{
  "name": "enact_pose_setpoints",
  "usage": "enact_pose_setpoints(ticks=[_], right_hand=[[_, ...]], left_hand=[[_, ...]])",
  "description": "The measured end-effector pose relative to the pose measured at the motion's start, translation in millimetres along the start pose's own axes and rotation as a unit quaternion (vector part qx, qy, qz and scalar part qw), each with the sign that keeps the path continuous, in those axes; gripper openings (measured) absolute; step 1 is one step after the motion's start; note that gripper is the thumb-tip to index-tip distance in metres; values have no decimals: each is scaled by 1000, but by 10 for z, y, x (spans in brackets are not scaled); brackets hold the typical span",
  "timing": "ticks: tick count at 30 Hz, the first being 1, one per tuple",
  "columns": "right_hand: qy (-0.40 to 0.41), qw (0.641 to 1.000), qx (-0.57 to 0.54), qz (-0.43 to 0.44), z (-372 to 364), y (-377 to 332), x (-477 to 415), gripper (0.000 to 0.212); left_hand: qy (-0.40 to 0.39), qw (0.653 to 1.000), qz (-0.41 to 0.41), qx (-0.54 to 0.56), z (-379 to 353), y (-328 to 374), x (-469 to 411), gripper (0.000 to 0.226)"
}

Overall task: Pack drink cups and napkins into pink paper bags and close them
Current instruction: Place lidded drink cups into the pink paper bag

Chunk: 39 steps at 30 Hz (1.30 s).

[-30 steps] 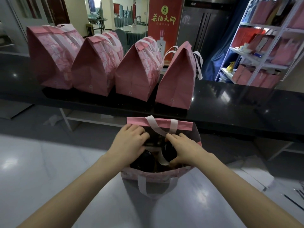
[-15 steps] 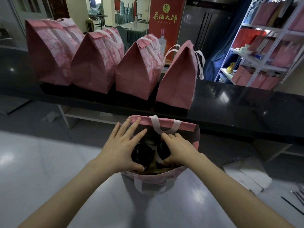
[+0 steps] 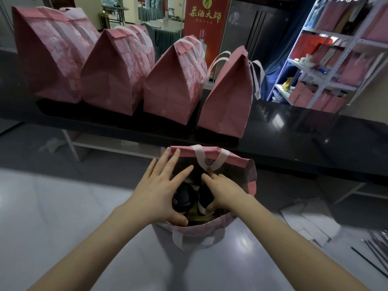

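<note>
Open bag: pink paper bag (image 3: pixel 251 181) stands on the pale counter (image 3: pixel 63 217), mouth open, directly below the camera; two black-lidded cups, left cup (image 3: pixel 183 199) and right cup (image 3: pixel 205 197), sit upright side by side inside.
Left hand: left hand (image 3: pixel 159 192) lies flat, fingers spread, over the left side of the mouth; fingertips reach the far rim, thumb hooks the near rim beside the left cup. Clasps nothing.
Right hand: right hand (image 3: pixel 222 191) is inside the mouth, curled against the right cup; index finger touches the white handle strap (image 3: pixel 212 159). Whether it grips the lid or only steadies it, I cannot tell.
Finished bags: four closed bags (image 3: pixel 174 89) in a row on the black ledge (image 3: pixel 294 131), well apart from the hands.
Risk, cups: if the sides are pressed in while the hand pushes on a lid, a cup could tilt or a lid could pop, judging by the tight fit.
Risk, paper: the thumb bearing on the near rim could crease or tear it.
Risk, strap: a handle could get folded inside at closing.
Hidden: cup bodies and bag floor are below the rim. Napkins not identifiable; a tan shape (image 3: pixel 201 218) lies in front of the cups, nature unclear.
Blurred: items at the right edge of the counter are smeared.
</note>
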State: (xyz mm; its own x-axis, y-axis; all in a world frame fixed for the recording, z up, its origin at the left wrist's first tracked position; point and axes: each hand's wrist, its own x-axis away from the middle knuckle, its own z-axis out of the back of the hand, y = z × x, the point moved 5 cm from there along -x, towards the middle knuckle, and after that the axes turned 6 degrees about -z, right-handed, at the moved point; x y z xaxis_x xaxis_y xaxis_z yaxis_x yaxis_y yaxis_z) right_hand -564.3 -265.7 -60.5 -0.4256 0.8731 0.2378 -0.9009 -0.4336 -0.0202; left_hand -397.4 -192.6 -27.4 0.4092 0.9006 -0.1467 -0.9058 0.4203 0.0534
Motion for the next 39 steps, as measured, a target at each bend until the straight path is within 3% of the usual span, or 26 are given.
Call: enact_pose_setpoints(ticks=[10, 14, 16, 20, 23, 27, 32, 39], right_hand=[[-30, 999, 3, -31, -96, -17, -85, 92], [-35, 998, -35, -44, -15, -28, 11, 80], [-8, 996, -77, -45, 143, -51, 117, 70], [124, 984, -121, -30, 604, 82, 515, 53], [107, 980, -167, -29, 705, 321, 842, 62], [70, 992, -106, 11, 556, 540, 1077, 87], [205, 975, -78, 44, 490, 743, 1058, 21], [252, 954, -132, 95, 586, 1196, 1039, 14]], left_hand=[[-8, 998, -13, 60, 8, -26, -111, 124], [24, 995, 5, 98, 85, -76, -121, 106], [62, 990, 28, 123, 153, -148, -98, 93], [129, 979, 55, 150, 285, -205, -89, 72], [126, 974, 17, 189, 308, -93, -91, 74], [50, 979, -83, 182, 277, 171, -88, 86], [100, 975, -52, 192, 334, 354, -224, 66], [114, 987, 81, 79, 328, 767, -449, 53]])
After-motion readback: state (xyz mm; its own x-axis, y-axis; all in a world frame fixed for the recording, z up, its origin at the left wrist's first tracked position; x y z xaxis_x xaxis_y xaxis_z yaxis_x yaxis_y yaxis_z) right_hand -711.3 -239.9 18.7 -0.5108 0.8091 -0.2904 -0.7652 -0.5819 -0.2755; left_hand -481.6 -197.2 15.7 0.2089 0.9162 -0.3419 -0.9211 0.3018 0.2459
